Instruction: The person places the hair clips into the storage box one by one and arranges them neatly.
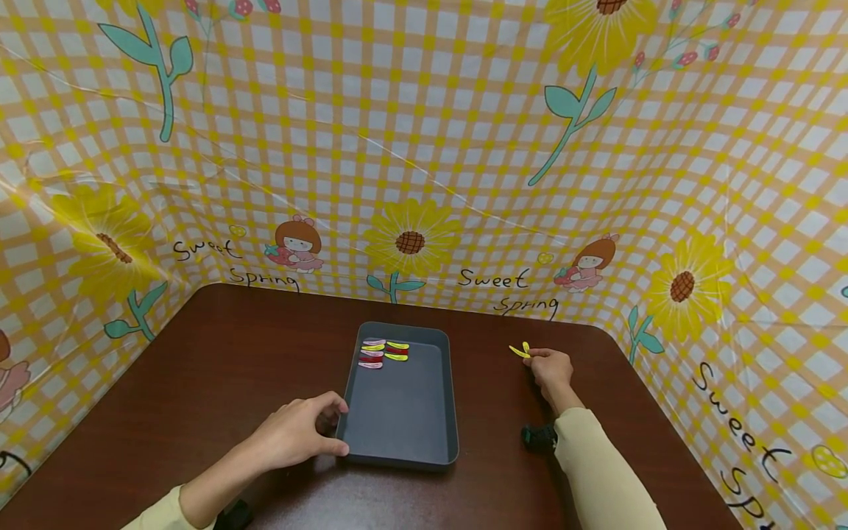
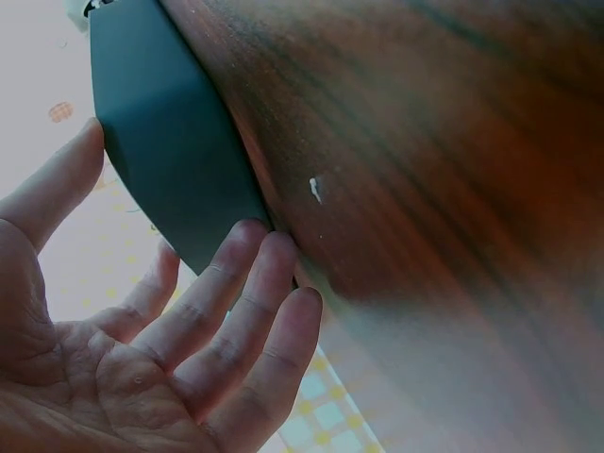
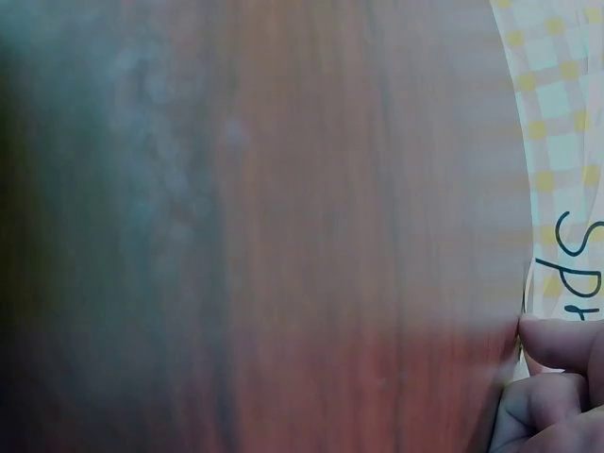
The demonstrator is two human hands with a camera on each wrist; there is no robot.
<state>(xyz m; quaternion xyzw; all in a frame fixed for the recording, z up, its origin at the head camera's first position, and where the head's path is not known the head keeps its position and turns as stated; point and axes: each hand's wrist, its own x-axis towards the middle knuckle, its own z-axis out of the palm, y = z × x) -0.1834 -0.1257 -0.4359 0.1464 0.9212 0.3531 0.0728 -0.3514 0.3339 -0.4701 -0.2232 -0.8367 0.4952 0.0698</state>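
Observation:
My right hand (image 1: 551, 370) pinches a yellow snap hair clip (image 1: 520, 351) above the table, right of the tray; the clip's two parts stand spread apart. In the right wrist view the fingers (image 3: 557, 344) show at the lower right edge, and the clip is mostly hidden. My left hand (image 1: 298, 430) rests against the left rim of a dark grey tray (image 1: 400, 419), thumb and forefinger touching the rim. The left wrist view shows its other fingers (image 2: 274, 293) loosely bent beside the tray's outer wall. Pink, yellow and red hair clips (image 1: 372, 354) lie in two columns at the tray's far left.
A dark brown wooden table (image 1: 265, 338) bears the tray. Behind and beside it hangs a yellow checked cloth (image 1: 411, 147) printed with sunflowers and lettering. Dark straps (image 1: 538, 437) sit at the wrists.

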